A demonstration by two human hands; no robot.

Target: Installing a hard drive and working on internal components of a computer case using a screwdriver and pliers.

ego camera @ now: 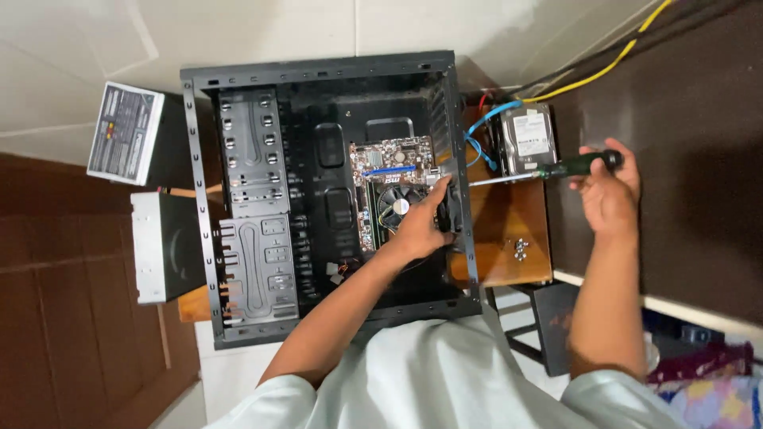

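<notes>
White rectangular label point(534, 135) atop silver hard drive point(527, 140), right of case. Grey-and-white printed label point(123, 132) on box-shaped unit, left of case.

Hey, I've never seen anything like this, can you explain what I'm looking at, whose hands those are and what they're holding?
This is one view from a camera worn on a person's head, looking down. An open black metal computer case lies on a wooden table, with a green circuit board and round fan inside. The left hand reaches into the case at its rear wall. The right hand holds a dark green-handled screwdriver against that wall from outside. A silver hard drive and small loose screws lie nearby.
</notes>
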